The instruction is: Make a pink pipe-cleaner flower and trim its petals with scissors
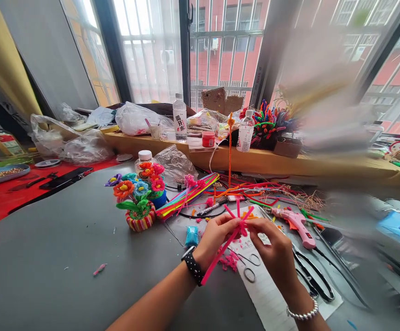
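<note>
In the head view, a cluster of pink fuzzy stems [242,225] is held above the table [82,276], pinched by the fingertips of both the left hand [217,236] and the right hand [274,243]. One long stem is angled down past the left wrist, where a dotted watch band [193,267] is worn; a beaded bracelet [304,313] is worn on the right. Beneath the hands, small scissors [244,259] and pink scraps [229,262] can be seen beside a white sheet [272,299], the scissors partly laid on it. A blue packet [192,236] is placed near the left hand. To the right, a pink glue gun [300,226] and black-handled pliers [314,279] are seen. At left, a pot of fuzzy flowers [140,217] is stood beside a bundle of coloured stems [189,195].
</note>
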A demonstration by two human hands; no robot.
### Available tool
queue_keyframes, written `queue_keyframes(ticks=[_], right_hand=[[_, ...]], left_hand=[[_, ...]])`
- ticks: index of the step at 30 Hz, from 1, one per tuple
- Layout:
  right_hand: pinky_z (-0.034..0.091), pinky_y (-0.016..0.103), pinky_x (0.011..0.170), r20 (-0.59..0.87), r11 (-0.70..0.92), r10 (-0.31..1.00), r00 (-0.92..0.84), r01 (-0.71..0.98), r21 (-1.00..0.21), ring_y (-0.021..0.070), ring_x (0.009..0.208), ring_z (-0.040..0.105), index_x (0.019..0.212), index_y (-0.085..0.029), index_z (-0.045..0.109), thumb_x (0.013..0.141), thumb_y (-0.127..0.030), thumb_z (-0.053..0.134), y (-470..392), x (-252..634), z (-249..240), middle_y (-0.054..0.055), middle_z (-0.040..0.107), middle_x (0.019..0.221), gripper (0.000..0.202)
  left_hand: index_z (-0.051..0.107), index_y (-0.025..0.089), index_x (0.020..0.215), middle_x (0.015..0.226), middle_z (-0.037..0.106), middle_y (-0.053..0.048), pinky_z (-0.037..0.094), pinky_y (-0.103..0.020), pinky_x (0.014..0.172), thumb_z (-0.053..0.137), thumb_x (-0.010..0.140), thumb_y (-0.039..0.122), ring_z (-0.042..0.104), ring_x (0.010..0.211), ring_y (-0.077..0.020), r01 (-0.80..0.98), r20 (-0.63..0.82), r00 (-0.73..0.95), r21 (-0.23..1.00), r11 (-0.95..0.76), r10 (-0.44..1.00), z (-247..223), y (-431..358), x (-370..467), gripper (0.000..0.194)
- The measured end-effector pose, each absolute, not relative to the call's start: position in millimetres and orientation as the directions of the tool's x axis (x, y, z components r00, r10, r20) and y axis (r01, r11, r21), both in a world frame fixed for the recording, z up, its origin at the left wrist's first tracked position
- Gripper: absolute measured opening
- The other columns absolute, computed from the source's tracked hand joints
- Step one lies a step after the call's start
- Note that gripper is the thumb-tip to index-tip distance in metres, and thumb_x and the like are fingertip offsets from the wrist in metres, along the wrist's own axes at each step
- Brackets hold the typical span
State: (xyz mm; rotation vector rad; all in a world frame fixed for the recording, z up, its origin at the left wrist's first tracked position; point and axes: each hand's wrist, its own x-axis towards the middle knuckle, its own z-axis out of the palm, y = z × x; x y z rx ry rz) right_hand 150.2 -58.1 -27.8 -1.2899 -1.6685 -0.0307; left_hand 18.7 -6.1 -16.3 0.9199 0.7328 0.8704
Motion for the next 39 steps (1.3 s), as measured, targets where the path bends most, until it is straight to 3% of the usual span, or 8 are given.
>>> queue_keyframes(ticks=[8, 14, 18, 22, 24, 31, 39], right_hand=[[0.049, 0.031, 0.070, 0.721, 0.471, 0.690, -0.061, 0.794, -0.384, 0.0173, 0.079, 0.059, 0.089, -0.022, 0.057, 0.080, -0.014, 0.045, -57.3, 153.4, -29.8, 0.004, 0.062, 0.084, 0.017], [0.049, 0.031, 0.070, 0.740, 0.494, 0.663, -0.111, 0.807, -0.322, 0.0172, 0.079, 0.059, 0.090, -0.022, 0.059, 0.079, -0.014, 0.045, -54.3, 154.5, -33.3, 0.005, 0.062, 0.084, 0.020], [0.050, 0.032, 0.070, 0.700, 0.473, 0.714, -0.020, 0.750, -0.462, 0.0176, 0.077, 0.060, 0.085, -0.021, 0.060, 0.079, -0.018, 0.046, -56.1, 153.1, -29.2, 0.005, 0.063, 0.083, 0.016], [0.052, 0.030, 0.067, 0.527, 0.368, 0.841, 0.126, 0.580, -0.727, 0.0165, 0.074, 0.060, 0.088, -0.019, 0.058, 0.078, -0.026, 0.049, -56.4, 152.9, -25.0, 0.005, 0.063, 0.084, 0.015], [0.052, 0.028, 0.065, 0.447, 0.309, 0.879, 0.165, 0.516, -0.799, 0.0165, 0.074, 0.061, 0.089, -0.018, 0.057, 0.078, -0.031, 0.050, -55.7, 153.2, -23.9, 0.005, 0.063, 0.083, 0.019], [0.051, 0.027, 0.058, 0.490, 0.263, 0.840, 0.235, 0.614, -0.744, 0.0147, 0.062, 0.057, 0.077, -0.018, 0.053, 0.077, -0.037, 0.051, -55.1, 153.4, -24.0, 0.003, 0.060, 0.071, 0.019], [0.050, 0.027, 0.062, 0.428, 0.270, 0.881, 0.201, 0.528, -0.805, 0.0168, 0.069, 0.060, 0.078, -0.017, 0.058, 0.079, -0.037, 0.048, -54.3, 156.1, -25.4, 0.006, 0.063, 0.078, 0.023]], left_hand=[[0.058, 0.011, 0.064, 0.060, 0.058, -0.001, 0.041, -0.021, 0.058, 0.072, 0.055, 0.030, 0.052, 0.053, -0.0078, -0.334, -0.187, 0.454, 0.870, 0.361, 0.871, -16.7, -6.4, 18.4, 0.025], [0.056, 0.011, 0.062, 0.056, 0.057, -0.001, 0.037, -0.021, 0.056, 0.071, 0.058, 0.031, 0.049, 0.050, -0.0071, -0.321, -0.119, 0.503, 0.894, 0.313, 0.856, -21.4, -3.1, 17.5, 0.026], [0.058, 0.010, 0.064, 0.059, 0.058, -0.002, 0.038, -0.022, 0.058, 0.072, 0.057, 0.031, 0.050, 0.054, -0.0082, -0.329, -0.102, 0.528, 0.890, 0.314, 0.843, -21.3, -2.1, 15.9, 0.027], [0.060, 0.009, 0.065, 0.060, 0.058, -0.002, 0.039, -0.023, 0.063, 0.073, 0.055, 0.032, 0.052, 0.056, -0.0085, -0.332, -0.155, 0.532, 0.866, 0.373, 0.833, -17.8, -3.6, 15.5, 0.028], [0.061, 0.008, 0.066, 0.061, 0.058, -0.003, 0.040, -0.023, 0.064, 0.074, 0.053, 0.032, 0.052, 0.056, -0.0085, -0.325, -0.183, 0.534, 0.857, 0.400, 0.826, -16.0, -5.0, 15.8, 0.030], [0.062, 0.009, 0.066, 0.061, 0.059, -0.003, 0.040, -0.021, 0.059, 0.075, 0.053, 0.033, 0.051, 0.054, -0.0079, -0.333, -0.177, 0.555, 0.848, 0.412, 0.813, -16.9, -7.5, 16.8, 0.030], [0.064, 0.011, 0.066, 0.065, 0.061, -0.003, 0.040, -0.021, 0.063, 0.075, 0.052, 0.031, 0.054, 0.060, -0.0094, -0.214, -0.223, 0.586, 0.885, 0.414, 0.779, -13.2, -8.3, 15.2, 0.027]])
